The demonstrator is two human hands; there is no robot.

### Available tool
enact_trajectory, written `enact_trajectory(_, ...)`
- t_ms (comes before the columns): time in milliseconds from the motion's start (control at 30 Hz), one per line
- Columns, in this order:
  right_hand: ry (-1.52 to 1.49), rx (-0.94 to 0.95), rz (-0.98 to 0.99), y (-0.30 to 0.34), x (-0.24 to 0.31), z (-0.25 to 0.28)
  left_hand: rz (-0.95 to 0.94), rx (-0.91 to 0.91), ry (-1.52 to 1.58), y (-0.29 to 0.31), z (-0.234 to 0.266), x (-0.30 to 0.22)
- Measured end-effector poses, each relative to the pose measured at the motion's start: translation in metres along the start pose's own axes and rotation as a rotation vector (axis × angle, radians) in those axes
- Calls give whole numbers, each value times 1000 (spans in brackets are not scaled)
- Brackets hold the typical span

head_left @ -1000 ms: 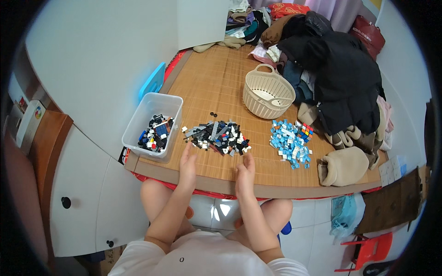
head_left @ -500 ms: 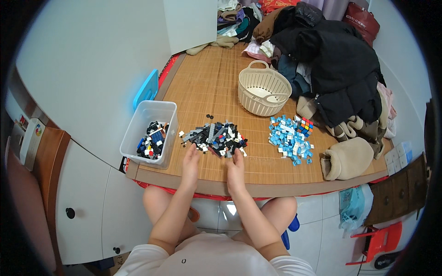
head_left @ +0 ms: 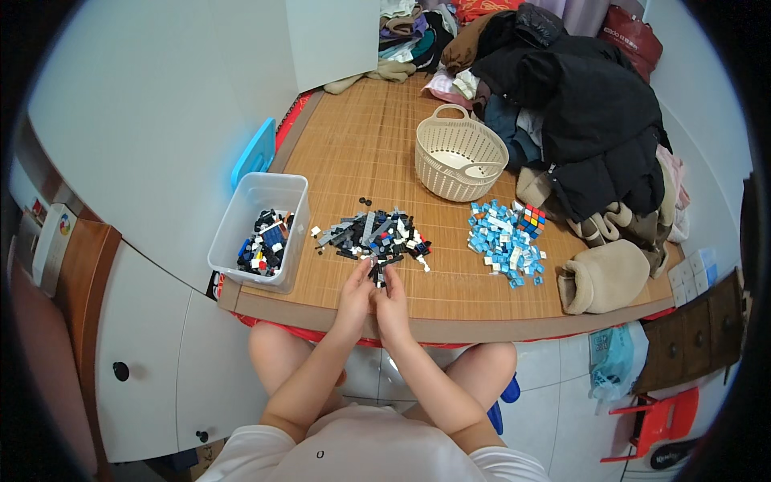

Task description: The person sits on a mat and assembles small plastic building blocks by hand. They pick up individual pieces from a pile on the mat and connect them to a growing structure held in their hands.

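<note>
My left hand (head_left: 353, 296) and my right hand (head_left: 392, 301) are cupped together at the near edge of a pile of building bricks (head_left: 371, 231). Several black and grey bricks (head_left: 377, 273) show between the fingertips; how many lie deeper in the palms is hidden. The pile is mostly black, grey and white, with a few blue and red pieces. To its left stands a clear plastic box (head_left: 297, 221) partly filled with mixed bricks. Over on the right lies a heap of light blue and white bricks (head_left: 502, 241), with a puzzle cube (head_left: 531, 219) against it.
A beige basket (head_left: 462, 173) stands behind the bricks on the bamboo mat (head_left: 353, 136). A blue lid (head_left: 254, 154) leans behind the box. Dark clothes (head_left: 594, 120) are heaped at the back right, and a beige fleece roll (head_left: 606, 277) lies near the right front edge.
Both hands have come together from the two sides of the pile and drawn back toward me, with some dark bricks between them. The near edge of the pile has shifted.
</note>
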State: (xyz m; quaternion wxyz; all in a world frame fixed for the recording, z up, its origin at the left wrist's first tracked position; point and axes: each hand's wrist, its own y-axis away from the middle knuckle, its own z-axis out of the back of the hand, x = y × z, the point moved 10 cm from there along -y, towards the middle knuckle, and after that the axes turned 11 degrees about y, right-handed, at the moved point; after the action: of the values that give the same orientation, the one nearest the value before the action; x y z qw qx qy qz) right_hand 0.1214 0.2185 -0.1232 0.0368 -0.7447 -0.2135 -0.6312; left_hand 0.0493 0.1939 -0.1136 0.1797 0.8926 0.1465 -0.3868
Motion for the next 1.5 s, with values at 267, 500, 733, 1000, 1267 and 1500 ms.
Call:
enact_trajectory(267, 21, -20, 9, 24, 2, 10, -55, 15, -51, 17, 16, -4)
enact_trajectory(500, 34, 11, 21, 39, 3, 14, -69, -41, -120, 34, 24, -14)
enact_trajectory(733, 26, 42, -42, 44, 8, -2, 30, 41, -90, 41, 14, 10)
enact_trajectory(1000, -12, 37, -23, 36, -4, -1, 28, -6, -38, 41, 12, 10)
enact_trajectory(1267, -82, 11, -15, 39, 0, 1, 20, 0, 66, 42, 8, 13)
enact_trajectory(1500, -116, 10, -1, 40, -3, -2, 28, 1, 53, 43, 7, 15)
